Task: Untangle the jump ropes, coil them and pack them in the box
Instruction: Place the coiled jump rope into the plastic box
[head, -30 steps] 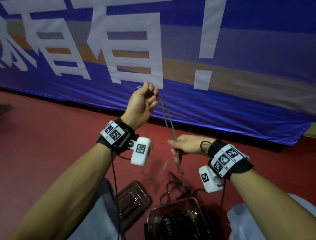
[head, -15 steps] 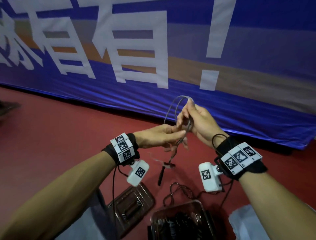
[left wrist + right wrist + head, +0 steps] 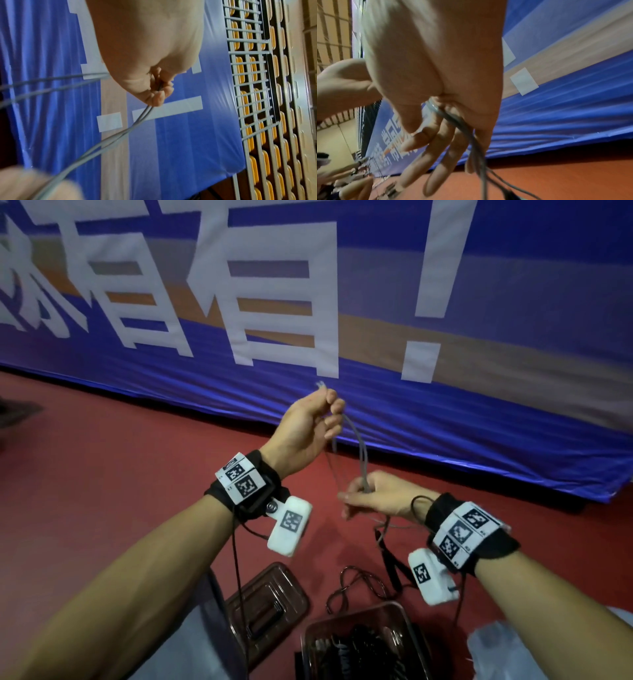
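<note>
A thin grey jump rope (image 3: 360, 451) runs in several strands between my two hands, held up over the red floor. My left hand (image 3: 317, 422) is raised and pinches the upper bend of the loops; in the left wrist view its fingertips (image 3: 160, 94) are closed on the strands (image 3: 120, 136). My right hand (image 3: 373, 494) is lower and grips the bottom of the loops; the rope (image 3: 453, 120) passes between its loosely stretched fingers. A black handle (image 3: 390, 559) dangles under the right hand. The clear brown box (image 3: 404, 621) stands below, with dark ropes inside.
The box lid (image 3: 270, 604) lies on the floor left of the box. A dark rope (image 3: 356, 583) is sprawled on the red floor between lid and box. A blue banner (image 3: 445, 412) hangs along the back. My knees show at the bottom corners.
Half a second ago both hands met at the loop, the right one higher. Now the left hand has risen with the loop's top and the right hand has dropped to its bottom.
</note>
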A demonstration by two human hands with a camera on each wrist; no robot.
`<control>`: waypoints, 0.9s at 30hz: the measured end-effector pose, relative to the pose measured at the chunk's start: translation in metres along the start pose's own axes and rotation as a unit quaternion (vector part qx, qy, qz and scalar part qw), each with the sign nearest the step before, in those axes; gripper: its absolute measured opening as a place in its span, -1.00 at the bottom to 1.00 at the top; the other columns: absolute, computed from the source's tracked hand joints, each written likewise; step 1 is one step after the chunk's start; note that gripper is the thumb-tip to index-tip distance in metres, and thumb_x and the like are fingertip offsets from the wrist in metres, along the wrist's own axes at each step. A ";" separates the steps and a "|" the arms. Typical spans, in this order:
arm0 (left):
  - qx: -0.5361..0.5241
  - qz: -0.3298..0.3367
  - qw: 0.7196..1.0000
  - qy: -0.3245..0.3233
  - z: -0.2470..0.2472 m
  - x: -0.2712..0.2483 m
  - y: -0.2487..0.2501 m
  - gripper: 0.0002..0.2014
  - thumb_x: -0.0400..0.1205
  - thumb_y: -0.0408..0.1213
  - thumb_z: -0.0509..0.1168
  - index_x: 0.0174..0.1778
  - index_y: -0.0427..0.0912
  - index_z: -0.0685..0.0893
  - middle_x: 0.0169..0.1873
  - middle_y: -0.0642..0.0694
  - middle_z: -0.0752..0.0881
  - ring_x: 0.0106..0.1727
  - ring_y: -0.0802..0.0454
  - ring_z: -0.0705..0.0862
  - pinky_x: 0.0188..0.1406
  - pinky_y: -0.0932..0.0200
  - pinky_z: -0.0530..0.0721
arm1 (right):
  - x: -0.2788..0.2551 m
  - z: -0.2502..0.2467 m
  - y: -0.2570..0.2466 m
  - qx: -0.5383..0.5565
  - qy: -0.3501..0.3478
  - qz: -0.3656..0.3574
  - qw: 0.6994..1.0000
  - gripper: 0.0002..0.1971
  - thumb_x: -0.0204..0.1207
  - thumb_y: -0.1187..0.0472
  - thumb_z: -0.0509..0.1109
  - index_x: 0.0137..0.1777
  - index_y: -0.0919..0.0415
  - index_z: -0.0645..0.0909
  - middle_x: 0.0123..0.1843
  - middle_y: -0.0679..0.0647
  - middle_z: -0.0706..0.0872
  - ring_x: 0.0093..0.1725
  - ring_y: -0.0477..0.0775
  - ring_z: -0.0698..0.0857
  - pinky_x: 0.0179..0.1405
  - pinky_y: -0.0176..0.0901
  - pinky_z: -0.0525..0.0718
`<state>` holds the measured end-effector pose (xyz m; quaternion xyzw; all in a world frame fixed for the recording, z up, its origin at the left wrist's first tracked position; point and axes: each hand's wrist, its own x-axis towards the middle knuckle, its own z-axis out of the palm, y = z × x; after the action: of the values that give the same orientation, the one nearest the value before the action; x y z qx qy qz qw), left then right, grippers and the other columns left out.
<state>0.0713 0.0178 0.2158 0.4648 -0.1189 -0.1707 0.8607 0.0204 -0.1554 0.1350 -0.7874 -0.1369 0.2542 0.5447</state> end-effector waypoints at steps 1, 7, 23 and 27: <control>-0.017 0.021 0.999 0.034 -0.006 0.003 0.005 -0.74 0.83 -0.30 0.03 -0.20 -0.12 0.42 -0.35 -0.01 0.46 -0.52 0.16 0.35 -0.62 0.33 0.35 | 0.001 0.003 0.007 -0.009 -0.012 0.024 1.000 -0.64 0.80 0.19 0.29 -0.23 0.32 0.65 -0.26 0.20 0.81 -0.32 -0.11 0.80 -0.24 -0.41 0.66; 0.064 0.057 0.959 0.269 -0.056 0.014 0.007 -0.71 0.82 -0.39 0.02 -0.23 -0.18 0.47 -0.40 -0.14 0.61 -0.62 0.14 0.41 -0.63 0.29 0.42 | 0.016 0.008 0.029 -0.042 0.193 0.092 0.976 -0.56 0.82 0.01 0.19 -0.35 0.08 0.45 -0.63 -0.08 0.41 -0.68 -0.03 0.48 -0.53 -0.19 0.52; 0.626 -0.042 0.770 -0.112 -0.031 -0.031 -0.033 -0.39 0.74 0.33 -0.04 -0.06 -0.15 0.64 -0.26 -0.21 0.71 -0.30 -0.12 0.68 -0.15 -0.19 0.72 | -0.002 0.022 -0.027 -0.288 0.260 -0.030 0.921 -0.68 0.71 0.15 0.24 -0.33 0.06 0.49 -0.40 -0.04 0.59 -0.43 0.08 0.56 -0.45 -0.08 0.38; 0.598 -0.068 0.793 -0.097 -0.024 -0.031 -0.027 -0.43 0.75 0.28 0.06 -0.36 -0.13 0.48 -0.53 -0.05 0.33 -0.57 0.07 0.25 -0.54 0.16 0.27 | 0.000 0.009 -0.025 -0.272 0.250 -0.017 0.929 -0.68 0.67 0.05 0.33 -0.29 0.19 0.56 -0.39 0.02 0.64 -0.41 0.11 0.58 -0.41 -0.01 0.49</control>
<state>0.0472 0.0349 0.1791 0.8746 -0.2480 -0.1682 0.3812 0.0168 -0.1388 0.1556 -0.9409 -0.0732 -0.0074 0.3307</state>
